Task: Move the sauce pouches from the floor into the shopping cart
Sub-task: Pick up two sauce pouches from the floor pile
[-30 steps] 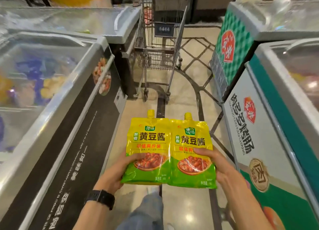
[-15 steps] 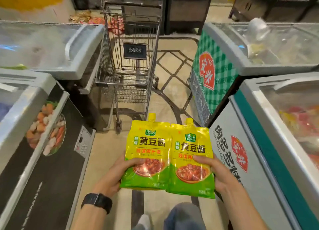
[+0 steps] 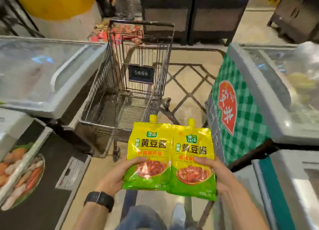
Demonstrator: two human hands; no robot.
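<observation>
- Head view: my left hand [image 3: 119, 176] holds the left pouch [image 3: 148, 154] by its lower edge. The thumb lies across the front and the other fingers are behind it, out of sight, so it is a pinch between thumb and hidden fingers.
- Head view: my right hand [image 3: 217, 174] grips the right pouch [image 3: 193, 160] the same way, thumb pressed on the front and the remaining fingers hidden behind the pack.
- Head view: both yellow-and-green pouches stand upright, spouts up, side by side with their inner edges touching or overlapping. They are off the floor [image 3: 186, 85] and up in the air in front of me.
- Head view: the shopping cart [image 3: 103, 124] sits just ahead, its near rim close beyond the spouts, in the aisle between the chest freezers [image 3: 43, 78].
- Head view: the basket's wire bottom looks bare. Red packaging shows at its far end, and I cannot tell whether that is inside or behind.
- Judgement: the pickup is done for these two, and the carry looks nearly finished.
- Judgement: what remains is reaching over the rim and letting both go inside. I cannot see whether more pouches lie on the floor.
</observation>
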